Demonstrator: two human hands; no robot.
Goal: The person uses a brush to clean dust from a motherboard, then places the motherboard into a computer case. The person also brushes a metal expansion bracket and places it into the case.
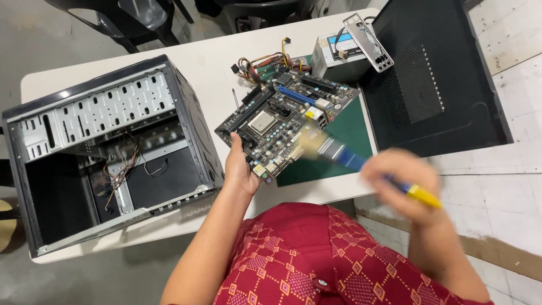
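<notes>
White rectangular table (pixel 214 62) carries everything. Open black metal computer case (pixel 107 147), side off, takes up its left end, loose wires inside. Black perforated side panel (pixel 435 90) lies at the right end, overhanging the edge. Green mat (pixel 353 133) sits near the front edge; dark green motherboard (pixel 285 116) rests partly on it, mid-table. Grey power supply box (pixel 333 53) is at the far edge, silver I/O shield (pixel 368 40) leaning on it. Left hand (pixel 240 166) grips the motherboard's near-left corner. Right hand (pixel 403 183), blurred, is closed around a blue-and-yellow handled brush (pixel 344 155), bristles over the board's right edge.
</notes>
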